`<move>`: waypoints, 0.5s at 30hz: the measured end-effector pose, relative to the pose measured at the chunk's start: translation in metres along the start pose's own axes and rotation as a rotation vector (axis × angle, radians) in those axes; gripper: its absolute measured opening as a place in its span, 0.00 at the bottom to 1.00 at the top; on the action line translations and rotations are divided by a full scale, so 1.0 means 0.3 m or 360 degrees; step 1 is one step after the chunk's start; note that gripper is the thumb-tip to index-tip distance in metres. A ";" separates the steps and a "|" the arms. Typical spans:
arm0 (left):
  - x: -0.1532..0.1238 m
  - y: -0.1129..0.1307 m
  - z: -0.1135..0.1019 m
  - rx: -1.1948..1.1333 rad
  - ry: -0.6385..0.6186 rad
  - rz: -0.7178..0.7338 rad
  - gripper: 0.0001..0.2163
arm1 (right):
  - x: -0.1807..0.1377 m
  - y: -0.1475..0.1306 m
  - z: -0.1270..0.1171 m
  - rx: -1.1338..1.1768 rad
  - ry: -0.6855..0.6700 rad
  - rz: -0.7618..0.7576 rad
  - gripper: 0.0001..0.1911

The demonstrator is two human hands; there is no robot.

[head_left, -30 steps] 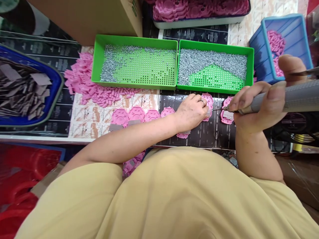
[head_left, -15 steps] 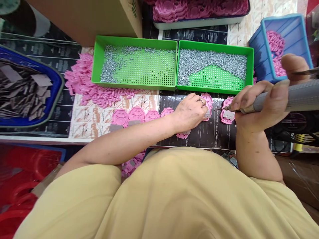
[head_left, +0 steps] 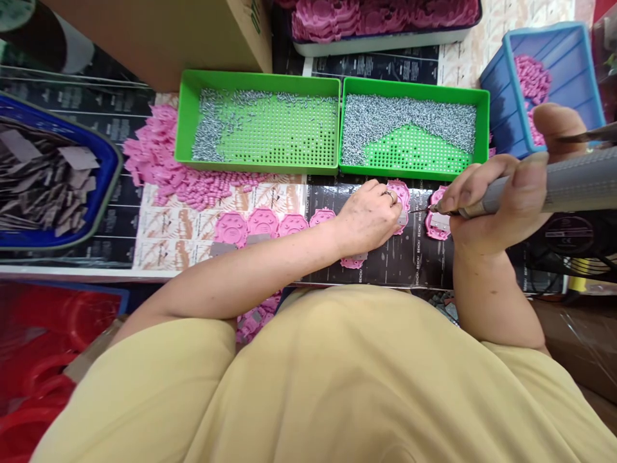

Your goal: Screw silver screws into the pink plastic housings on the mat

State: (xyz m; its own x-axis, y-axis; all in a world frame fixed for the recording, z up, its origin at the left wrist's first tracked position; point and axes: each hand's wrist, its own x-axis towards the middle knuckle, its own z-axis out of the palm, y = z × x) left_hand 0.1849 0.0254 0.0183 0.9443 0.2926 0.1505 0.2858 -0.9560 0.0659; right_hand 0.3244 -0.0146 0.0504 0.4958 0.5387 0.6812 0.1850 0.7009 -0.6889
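Note:
My right hand (head_left: 501,196) is wrapped round a grey power screwdriver (head_left: 563,190) whose thin bit points left at a pink plastic part (head_left: 402,196). My left hand (head_left: 369,218) rests curled on that pink part and presses it against the table. A second pink part with a metal blade (head_left: 438,222) lies just under the screwdriver tip. A row of several more pink parts (head_left: 263,225) lies to the left of my left hand.
Two green perforated trays (head_left: 186,116) (head_left: 482,128) full of small screws sit behind the parts. A blue basket of metal blades (head_left: 103,186) stands at left, a blue bin with pink pieces (head_left: 501,77) at right. Loose pink pieces (head_left: 154,154) are heaped left of the trays.
The screwdriver tip has moved slightly left toward the part under my left hand. My left hand has stayed in place.

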 end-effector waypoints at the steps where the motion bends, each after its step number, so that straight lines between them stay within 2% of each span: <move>1: 0.001 0.001 0.001 -0.0011 0.0000 0.0000 0.10 | 0.003 -0.005 0.001 0.0009 -0.0015 0.0000 0.11; 5: -0.001 0.001 0.006 -0.0061 -0.0029 -0.0006 0.07 | 0.010 -0.015 -0.005 -0.0063 -0.0144 0.0088 0.13; 15: 0.011 0.003 0.014 -0.0024 -0.0025 0.0011 0.07 | 0.005 -0.019 0.006 0.0027 -0.0093 0.0075 0.10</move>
State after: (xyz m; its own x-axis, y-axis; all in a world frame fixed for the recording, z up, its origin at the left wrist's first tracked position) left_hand 0.1890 0.0255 0.0146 0.9488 0.2853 0.1358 0.2766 -0.9577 0.0796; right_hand 0.3225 -0.0170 0.0559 0.4531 0.5972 0.6619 0.1478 0.6819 -0.7164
